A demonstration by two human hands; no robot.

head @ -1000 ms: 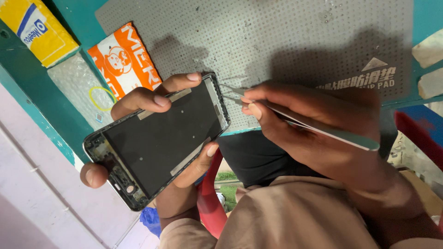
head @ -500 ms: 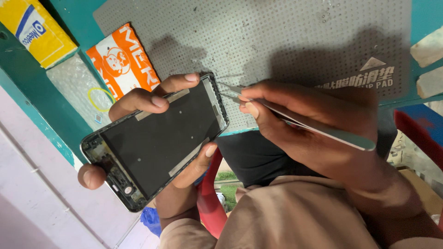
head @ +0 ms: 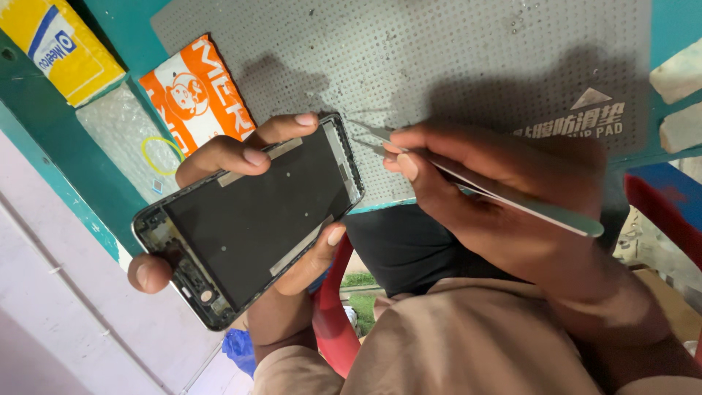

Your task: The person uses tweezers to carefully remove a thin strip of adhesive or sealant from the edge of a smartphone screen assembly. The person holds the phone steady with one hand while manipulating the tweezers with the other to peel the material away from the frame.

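Head view, taking the grey perforated repair mat [head: 453, 66] as the landmark: off its left edge, on the teal bench, a yellow packet [head: 55, 47] lies furthest out, with an orange-and-white packet [head: 196, 91] overlapping the mat's left border. Below that orange packet sits a sheet of bubble wrap [head: 121, 143] with a thin yellow rubber band [head: 162, 155] lying on it.

At the mat's lower left corner the left hand [head: 234, 212] holds an opened smartphone frame [head: 248, 216] — dark inside, tilted, its upper end over the mat's edge and its lower end hanging off the bench toward the pale floor. The hand is clasped round it: two fingertips curl over the upper long edge, the thumb presses on the lower long edge, and another fingertip shows at the frame's lower left end.

Just right of the frame's top corner, over the mat's lower edge, the right hand [head: 504, 197] pinches a pair of metal tweezers [head: 475, 183] between thumb and forefinger. The tweezer tips point left at the frame's upper right corner — whether they touch it cannot be told. The tweezers' long body runs back to the right across the hand.

Further right, past the mat's right edge, two pale blocks [head: 680, 102] rest on the bench, and a red-and-blue object [head: 665, 201] lies below the mat's lower right corner.
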